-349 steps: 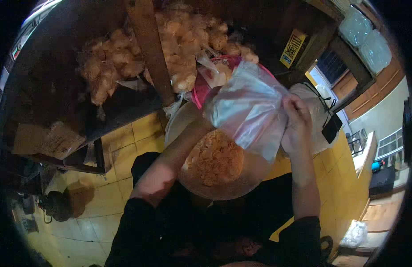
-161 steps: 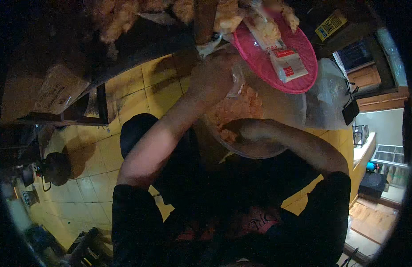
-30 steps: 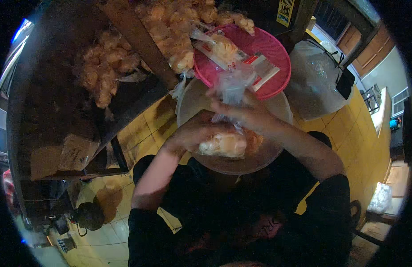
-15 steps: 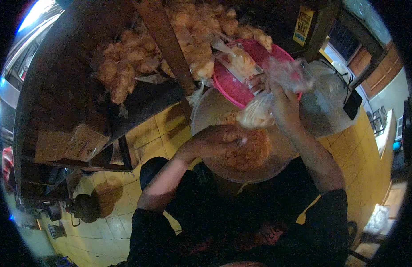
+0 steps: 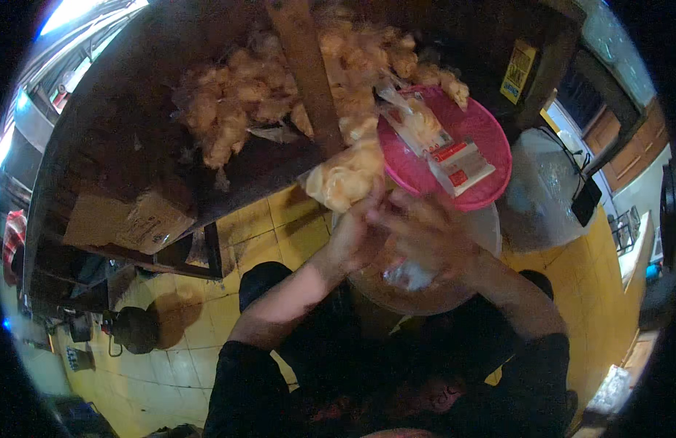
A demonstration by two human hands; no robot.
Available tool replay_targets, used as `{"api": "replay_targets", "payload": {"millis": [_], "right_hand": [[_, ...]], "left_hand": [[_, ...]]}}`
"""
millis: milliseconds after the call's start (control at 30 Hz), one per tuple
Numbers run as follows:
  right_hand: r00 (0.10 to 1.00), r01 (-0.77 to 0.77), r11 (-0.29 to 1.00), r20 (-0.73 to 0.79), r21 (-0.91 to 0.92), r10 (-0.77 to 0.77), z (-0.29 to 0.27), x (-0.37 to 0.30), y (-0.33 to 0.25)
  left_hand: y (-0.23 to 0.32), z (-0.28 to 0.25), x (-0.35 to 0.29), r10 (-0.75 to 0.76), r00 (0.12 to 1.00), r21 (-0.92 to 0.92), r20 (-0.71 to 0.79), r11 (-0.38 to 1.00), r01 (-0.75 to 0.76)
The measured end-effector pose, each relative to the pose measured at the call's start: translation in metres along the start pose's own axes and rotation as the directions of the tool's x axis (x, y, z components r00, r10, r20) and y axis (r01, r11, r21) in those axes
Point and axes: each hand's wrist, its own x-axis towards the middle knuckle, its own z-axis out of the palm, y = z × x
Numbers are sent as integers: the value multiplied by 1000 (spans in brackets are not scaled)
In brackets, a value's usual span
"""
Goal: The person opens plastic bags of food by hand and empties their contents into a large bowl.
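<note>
A filled clear plastic bag of pale crackers [image 5: 345, 179] stands out to the upper left of my hands, over the tub's far rim. My left hand [image 5: 355, 237] is closed round the bag's neck, just below its filled part. Beside it, my right hand [image 5: 433, 237] is closed on the gathered neck, its fingers blurred. Loose plastic from the bag's mouth [image 5: 407, 276] hangs beneath the right hand. Under both hands is a wide round tub [image 5: 374, 292] between my legs; my hands hide most of its contents.
A pink round basket [image 5: 498, 157] beyond my hands holds a plastic bag of crackers and a red-and-white packet [image 5: 461, 168]. Several filled bags [image 5: 243, 95] lie on the dark shelf, crossed by a wooden post [image 5: 309, 73]. A large translucent bag [image 5: 539, 197] stands right; cardboard [image 5: 130, 219] lies left.
The cracker bag has moved left from above the tub, its filled end now pointing away. My left hand has risen from the loose crackers to its neck, and both hands have come together.
</note>
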Motion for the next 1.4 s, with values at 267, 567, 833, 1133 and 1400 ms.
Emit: {"api": "replay_targets", "payload": {"millis": [267,567,833,1133,1400], "right_hand": [[638,-352,-233,414,907,650,8,-20,24],[544,-417,52,203,908,814,-31,-6,27],[956,-280,930,-20,239,293,-19,-8,38],[587,-767,411,281,492,759,-1,-14,29],[571,-717,327,250,615,782,-2,-14,26]], "left_hand": [[17,-33,5,-38,967,-9,252,999,42],[13,-7,-1,87,996,-101,-5,991,-87],[-13,-28,18,62,943,911,326,247,-331],[-9,-5,8,376,818,899,435,-231,-372],[-31,-15,20,517,784,899,342,61,-433]]}}
